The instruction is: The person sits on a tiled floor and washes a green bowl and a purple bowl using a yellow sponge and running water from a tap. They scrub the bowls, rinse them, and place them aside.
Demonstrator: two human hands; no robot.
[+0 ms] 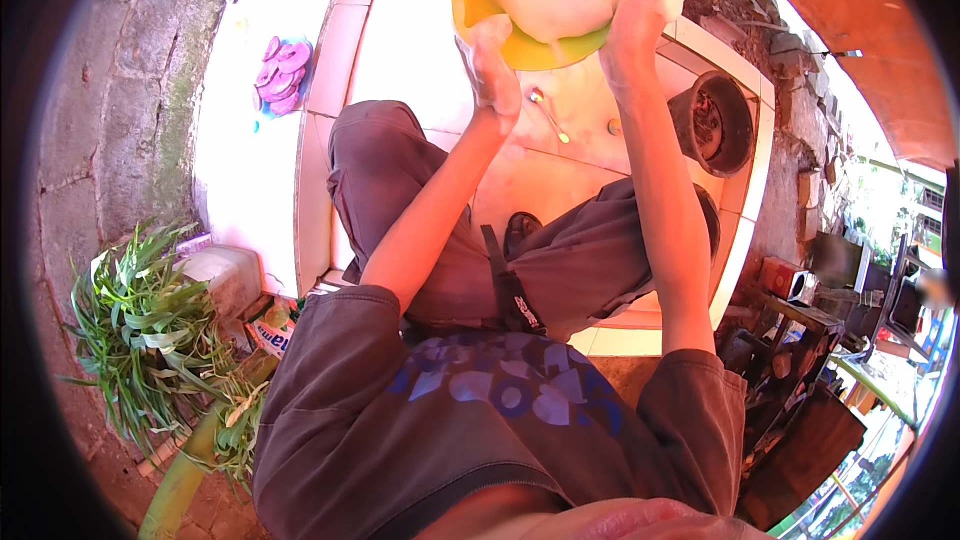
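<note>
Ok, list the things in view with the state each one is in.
Bowl: held up between left hand and right hand; glare obscures its inside.
Spoon: lying on the tiles, unheld.
Bucket: open, something dark inside.
Purple pieces: heaped on the white ledge.
Leaves: long, green, bunched together.

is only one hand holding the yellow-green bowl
No, the left hand holds the yellow-green bowl at one side and the right hand holds it at the other.
</note>
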